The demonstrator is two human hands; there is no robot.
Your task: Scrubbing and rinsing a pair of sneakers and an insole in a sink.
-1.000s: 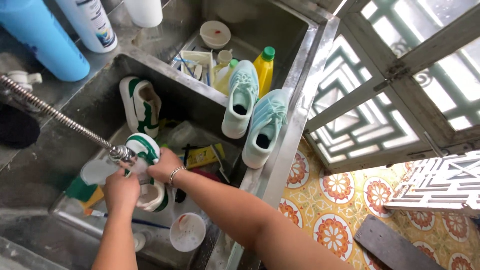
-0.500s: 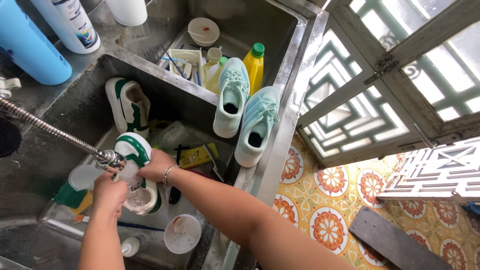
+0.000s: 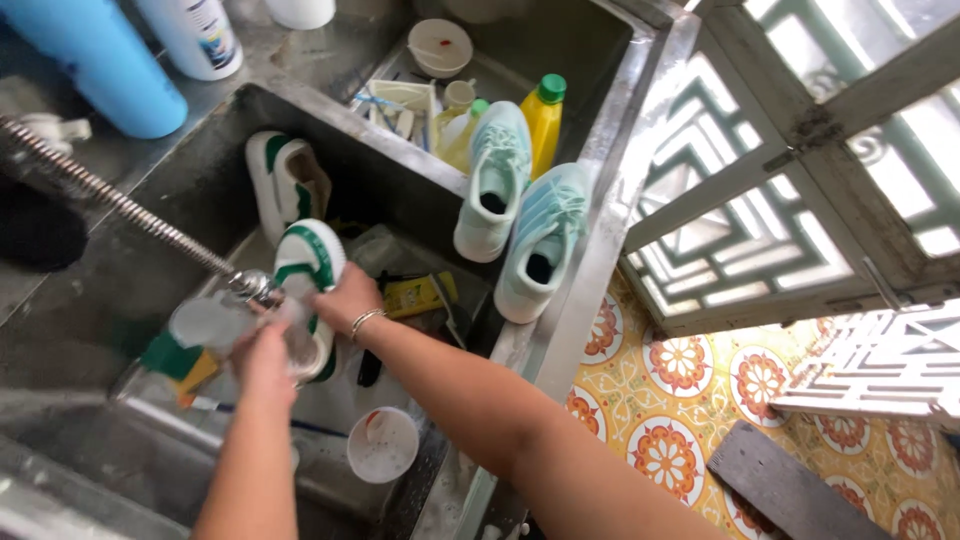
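**Green-and-white sneaker held under a spray hose in a steel sink**

A white sneaker with green trim (image 3: 312,262) is gripped at its upper side by the right hand (image 3: 345,297), on whose wrist a thin bracelet is worn. The shoe is held over the steel sink (image 3: 180,200), just beside the nozzle of a metal spray hose (image 3: 120,205). The left hand (image 3: 262,362) is closed around the shoe's lower part, blurred by water. A matching sneaker (image 3: 288,182) is leaned against the sink's back wall. Two mint sneakers (image 3: 520,215) are propped toe-up on the sink's right edge, near a yellow bottle (image 3: 543,118). A white cup (image 3: 383,445) is seen below the forearms.
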